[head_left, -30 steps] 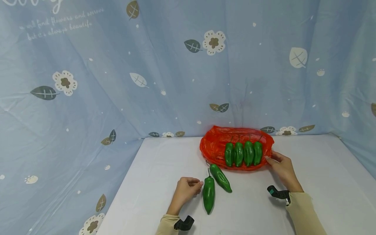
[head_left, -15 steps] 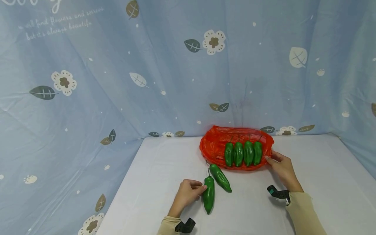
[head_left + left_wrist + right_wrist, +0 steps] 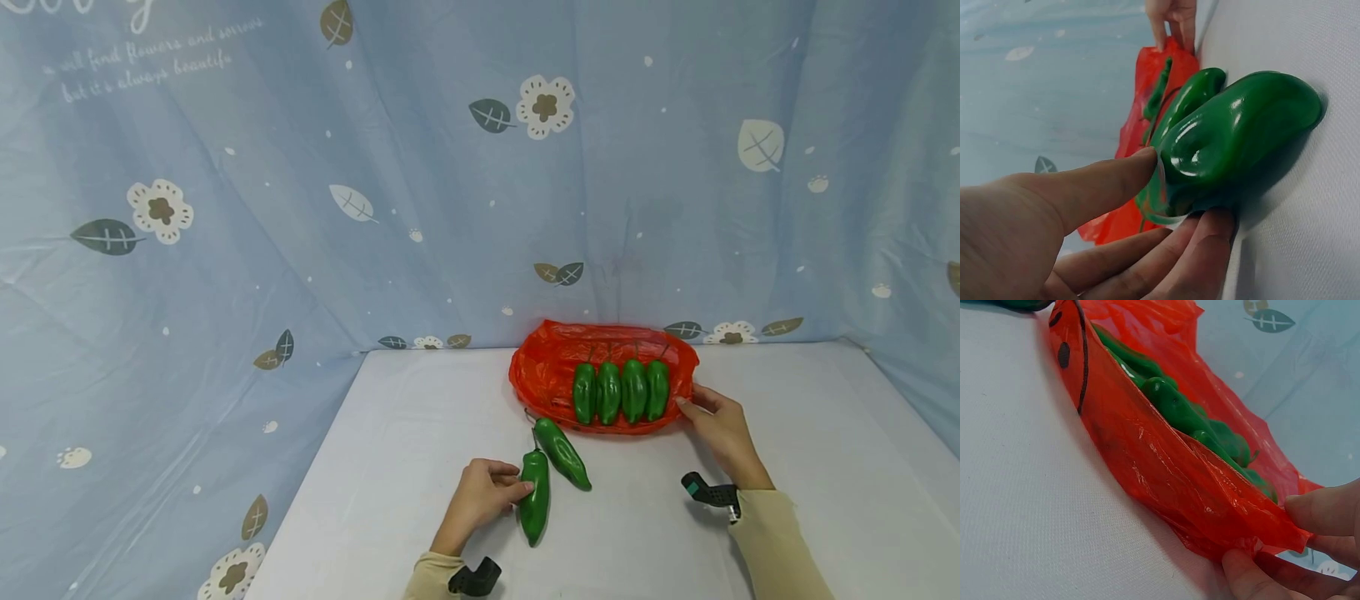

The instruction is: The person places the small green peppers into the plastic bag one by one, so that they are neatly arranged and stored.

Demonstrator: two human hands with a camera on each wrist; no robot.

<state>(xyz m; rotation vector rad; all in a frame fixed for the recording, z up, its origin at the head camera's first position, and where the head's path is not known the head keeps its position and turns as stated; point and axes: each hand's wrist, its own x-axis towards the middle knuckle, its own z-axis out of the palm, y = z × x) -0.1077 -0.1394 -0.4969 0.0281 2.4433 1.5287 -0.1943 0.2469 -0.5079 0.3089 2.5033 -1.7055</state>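
My left hand (image 3: 483, 496) pinches a long green chili pepper (image 3: 535, 508) near its stem end, thumb on top and fingers tucked along its underside. In the left wrist view this pepper (image 3: 1229, 134) fills the middle, its tip close to the white surface. A second green pepper lies just beyond, angled toward the red plastic bag (image 3: 543, 383). Several more green peppers (image 3: 609, 392) sit side by side in the spread bag. At the bag's right end, my right hand (image 3: 723, 433) grips its edge between thumb and fingers, as the right wrist view shows up close.
A white table (image 3: 375, 483) carries everything, and a blue curtain (image 3: 450, 167) printed with leaves and flowers hangs along its back and left edges. Black wrist-worn cameras sit at both cuffs of the beige sleeves (image 3: 776, 533). Black marks (image 3: 1064, 356) show on the bag's side.
My left hand has moved right to the nearer pepper and now pinches it, the pepper turning slightly. My right hand and the bag have stayed in place.
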